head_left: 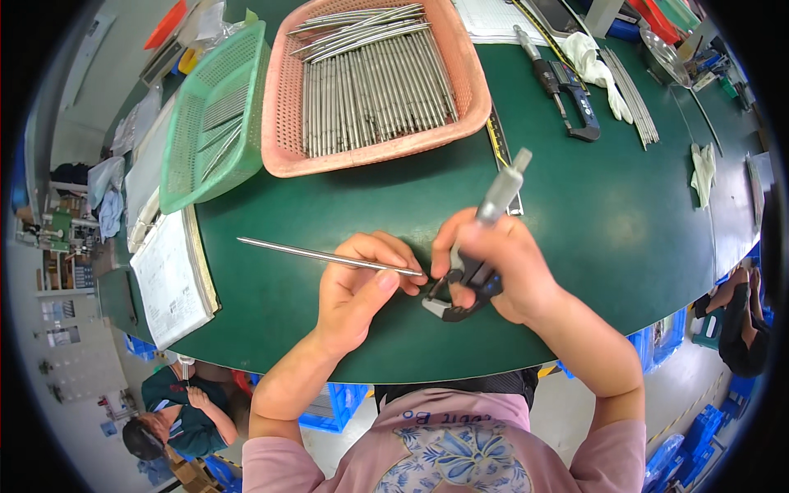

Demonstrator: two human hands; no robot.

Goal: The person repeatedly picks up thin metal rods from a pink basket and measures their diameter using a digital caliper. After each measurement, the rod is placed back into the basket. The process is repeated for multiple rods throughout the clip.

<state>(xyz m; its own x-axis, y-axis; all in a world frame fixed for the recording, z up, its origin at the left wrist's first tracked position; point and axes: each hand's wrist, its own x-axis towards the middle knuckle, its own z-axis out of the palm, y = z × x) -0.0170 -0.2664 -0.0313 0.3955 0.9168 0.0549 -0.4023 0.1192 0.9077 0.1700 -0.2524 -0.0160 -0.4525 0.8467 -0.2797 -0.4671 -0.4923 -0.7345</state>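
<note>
Steel rod point(304, 252) in the left hand point(353, 292), micrometer point(498, 197) in the right hand point(514, 267)

Above the near part of the green surface point(608, 246), the left hand is mostly closed, pinching the slim rod between thumb and fingers close to its right end; the rest of the rod reaches out to the left, ending in a tapered tip. The right hand is curled around the micrometer, its fingers slightly blurred, with the silver barrel pointing away to the far side and the frame's opening toward the left. The rod's right end is just beside that frame; whether they touch cannot be told.

Farther off, a pink basket point(370, 158) holds many similar rods, most in a row and some lying across at the far end. Left of it, a green basket point(182, 187) holds fewer. Open papers point(168, 279) lie at the left. At the far right are a second micrometer point(579, 107), a white glove point(593, 62) and a bundle of loose rods point(631, 99), side by side.
</note>
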